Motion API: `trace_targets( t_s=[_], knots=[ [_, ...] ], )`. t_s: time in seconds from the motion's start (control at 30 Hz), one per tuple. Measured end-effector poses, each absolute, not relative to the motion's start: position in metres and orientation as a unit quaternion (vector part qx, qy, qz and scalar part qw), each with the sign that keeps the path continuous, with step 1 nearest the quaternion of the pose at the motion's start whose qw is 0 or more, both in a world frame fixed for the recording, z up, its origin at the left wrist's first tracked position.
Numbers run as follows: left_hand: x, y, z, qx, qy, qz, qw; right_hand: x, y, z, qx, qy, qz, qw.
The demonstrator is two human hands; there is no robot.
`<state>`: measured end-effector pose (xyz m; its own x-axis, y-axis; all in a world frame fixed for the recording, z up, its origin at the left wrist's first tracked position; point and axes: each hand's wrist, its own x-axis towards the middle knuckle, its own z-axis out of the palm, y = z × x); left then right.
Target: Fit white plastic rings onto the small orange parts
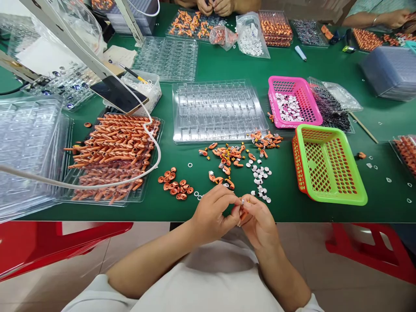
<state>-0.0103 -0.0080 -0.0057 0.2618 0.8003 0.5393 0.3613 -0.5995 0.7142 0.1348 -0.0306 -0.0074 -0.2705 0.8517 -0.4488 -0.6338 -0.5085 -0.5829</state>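
My left hand (212, 212) and my right hand (258, 221) meet at the near edge of the green table (227, 67). Their fingertips pinch a small orange piece with a silver ring (242, 203) between them. Just beyond the hands lie loose orange pieces (227, 158), small white discs (261, 180) and a cluster of orange caps (175, 184). A clear blister tray (217, 110) stands behind these. To the left, a clear tray holds many orange tube-shaped parts (113, 151).
A green basket (328, 164) and a pink basket (292, 102) with white discs stand to the right. A phone (118, 93) on a stand and a white tube (152, 143) are at left. Other people's hands (214, 6) work at the far edge. Red stools (367, 251) stand below.
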Motion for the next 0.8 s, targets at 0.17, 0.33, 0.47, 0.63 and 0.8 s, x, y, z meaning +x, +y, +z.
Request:
trace_targets(
  t_s=[0.17,0.33,0.47,0.63,0.8],
  knots=[
    [-0.013,-0.0071,-0.0033,0.761,0.373,0.461,0.263,0.135,-0.0299,-0.0088,-0.377,-0.15,0.783,0.47],
    [-0.0149,-0.0082,-0.0028,0.759,0.365,0.459,0.284,0.1346,-0.0316,-0.0079,-0.381,-0.144,0.783,0.47],
    [-0.0145,-0.0075,-0.0034,0.76,0.362,0.458,0.287,0.1338,-0.0314,-0.0071,-0.384,-0.14,0.786,0.464],
    [-0.0147,-0.0055,-0.0029,0.761,0.374,0.461,0.261,0.1337,-0.0282,-0.0089,-0.38,-0.133,0.799,0.446],
    [-0.0158,-0.005,0.0024,0.757,0.379,0.44,0.3,0.1345,-0.0275,-0.0094,-0.339,-0.114,0.841,0.405]
  ],
)
